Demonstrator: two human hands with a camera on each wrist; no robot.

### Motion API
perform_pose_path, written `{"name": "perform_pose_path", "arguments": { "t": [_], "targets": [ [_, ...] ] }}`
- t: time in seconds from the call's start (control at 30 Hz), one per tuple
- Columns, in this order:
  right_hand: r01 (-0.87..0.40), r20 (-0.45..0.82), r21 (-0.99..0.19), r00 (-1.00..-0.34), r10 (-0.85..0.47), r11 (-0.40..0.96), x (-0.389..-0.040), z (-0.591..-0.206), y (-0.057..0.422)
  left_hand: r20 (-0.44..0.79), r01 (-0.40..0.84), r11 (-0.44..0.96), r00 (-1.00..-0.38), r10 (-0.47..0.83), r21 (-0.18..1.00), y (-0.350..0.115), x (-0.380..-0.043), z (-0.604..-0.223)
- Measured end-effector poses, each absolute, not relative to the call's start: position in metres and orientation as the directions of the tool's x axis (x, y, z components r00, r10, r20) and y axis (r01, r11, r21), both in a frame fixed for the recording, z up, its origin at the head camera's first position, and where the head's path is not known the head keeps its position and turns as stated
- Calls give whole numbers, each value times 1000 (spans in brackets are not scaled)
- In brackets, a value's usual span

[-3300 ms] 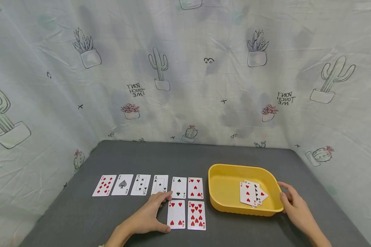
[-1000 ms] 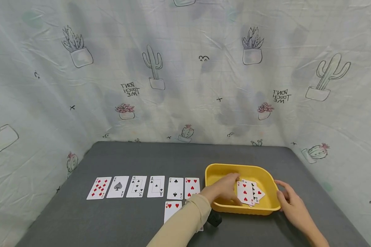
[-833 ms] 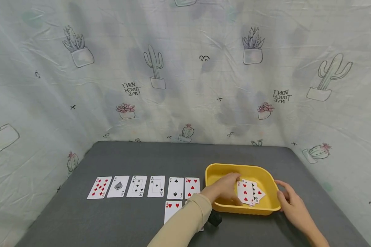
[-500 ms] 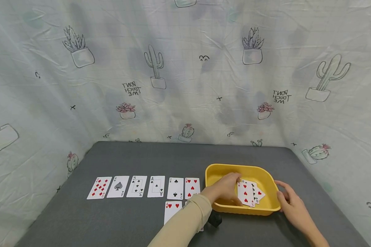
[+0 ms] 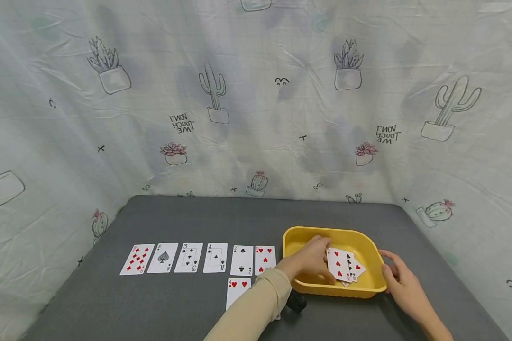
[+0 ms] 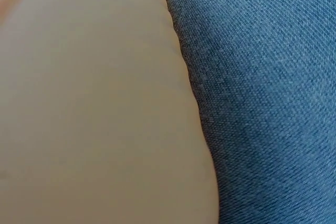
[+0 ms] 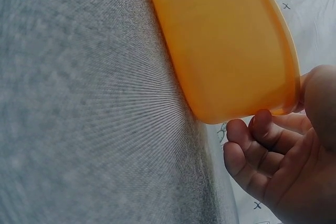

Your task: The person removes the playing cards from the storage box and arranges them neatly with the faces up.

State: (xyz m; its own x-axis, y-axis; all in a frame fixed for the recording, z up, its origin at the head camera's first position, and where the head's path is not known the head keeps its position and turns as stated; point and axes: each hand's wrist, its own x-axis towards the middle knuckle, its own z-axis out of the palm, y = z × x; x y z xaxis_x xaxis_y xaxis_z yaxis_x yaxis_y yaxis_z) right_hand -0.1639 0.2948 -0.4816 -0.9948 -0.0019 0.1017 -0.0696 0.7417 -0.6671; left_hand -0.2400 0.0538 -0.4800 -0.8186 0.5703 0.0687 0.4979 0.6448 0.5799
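Observation:
Inside the yellow plastic tray [image 5: 315,290], my left hand [image 5: 311,259] pinches the three of hearts [image 5: 337,265], its fingers at the card's far left corner and its thumb near the lower edge. That playing card lies tilted over a club card [image 5: 351,267] and a heart card [image 5: 359,268]. My right hand [image 5: 403,284] grips the tray's right end, thumb at the rim. In the right wrist view its fingers [image 7: 262,140] curl against the tray wall [image 7: 226,51]. The left wrist view shows the tray wall [image 6: 94,103] very close.
Several playing cards lie face up in a row left of the tray, among them the ace of spades [image 5: 163,258] and ace of clubs [image 5: 215,257]. A lower row is partly hidden by the left sleeve [image 5: 256,308]. Grey cloth [image 5: 111,308] covers the table; a patterned curtain [image 5: 256,104] stands behind.
My left hand has moved from the table cards into the tray. The three of hearts has tilted and shifted slightly left. The right hand keeps its hold on the tray.

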Motion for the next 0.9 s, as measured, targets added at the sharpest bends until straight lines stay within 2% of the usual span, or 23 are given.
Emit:
{"name": "perform_pose_path", "arguments": {
  "t": [0.33,0.57,0.9],
  "targets": [
    [-70,101,-660,-995,-4,748,-164,-480,295,51,446,618,-835,548,647,55,-240,-477],
    [-64,94,-662,-996,-2,746,-165,-480,296,65,452,609,-833,549,652,55,-242,-479],
    [-62,87,-661,-996,-5,748,-165,-480,296,89,430,520,-825,557,738,54,-241,-478]
  ]
}}
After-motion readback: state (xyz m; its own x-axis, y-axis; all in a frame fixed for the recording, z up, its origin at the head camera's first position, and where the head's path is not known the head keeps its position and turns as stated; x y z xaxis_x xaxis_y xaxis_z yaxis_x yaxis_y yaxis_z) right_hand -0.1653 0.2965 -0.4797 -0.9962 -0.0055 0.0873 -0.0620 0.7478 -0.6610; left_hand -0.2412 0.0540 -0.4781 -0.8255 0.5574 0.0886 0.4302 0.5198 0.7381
